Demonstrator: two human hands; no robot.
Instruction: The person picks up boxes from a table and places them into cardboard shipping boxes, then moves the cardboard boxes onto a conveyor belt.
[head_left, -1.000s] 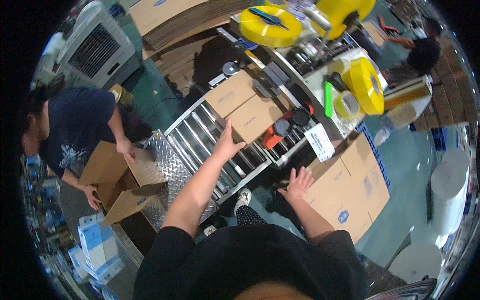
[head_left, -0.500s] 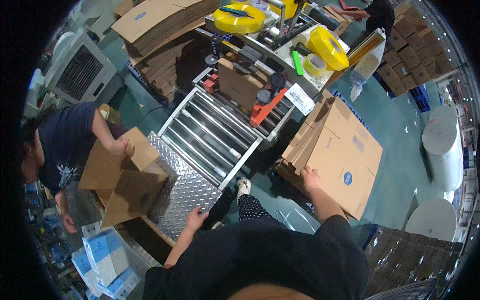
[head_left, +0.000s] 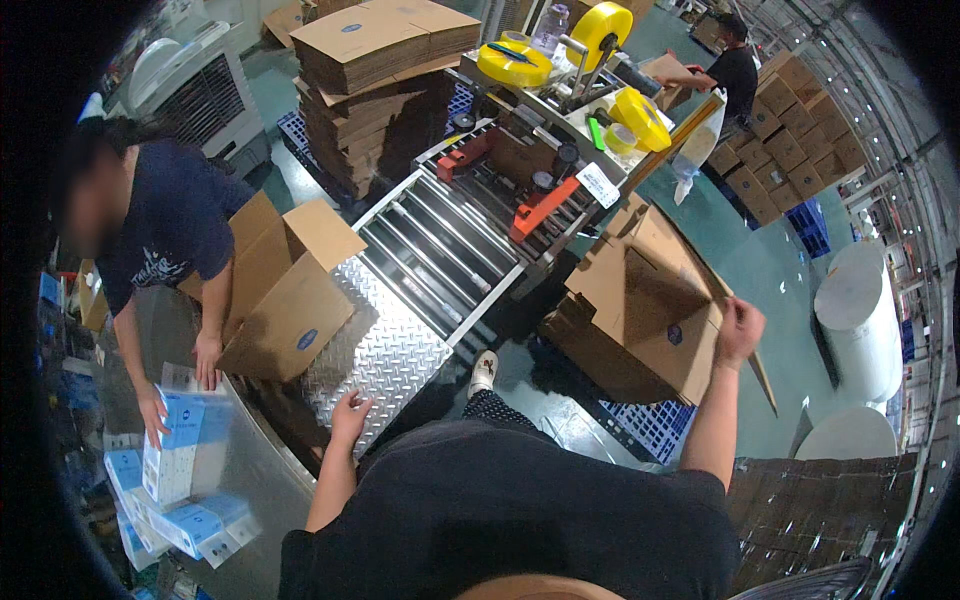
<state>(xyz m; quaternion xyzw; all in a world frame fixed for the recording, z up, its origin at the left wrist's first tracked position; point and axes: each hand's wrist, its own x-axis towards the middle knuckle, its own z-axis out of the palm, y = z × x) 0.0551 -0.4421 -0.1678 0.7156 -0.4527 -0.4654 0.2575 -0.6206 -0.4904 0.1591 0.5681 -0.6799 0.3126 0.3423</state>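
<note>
Our right hand (head_left: 738, 330) has lifted a cardboard box (head_left: 640, 310) off the stack, fingers pinching its flap. Left hand (head_left: 350, 415) stays spread, pressing the metal plate (head_left: 385, 350) edge.

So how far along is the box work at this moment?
Done: an opened carton lies on the steel plate. In hand: the right hand lifts a flat box off the stack; the left hand rests on the plate. Left: that box isn't unfolded; the rollers carry nothing.

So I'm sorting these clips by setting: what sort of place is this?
Most likely a warehouse packing line: a roller conveyor, stacks of flat cartons and yellow tape rolls. The right hand grips a cardboard box.
</note>
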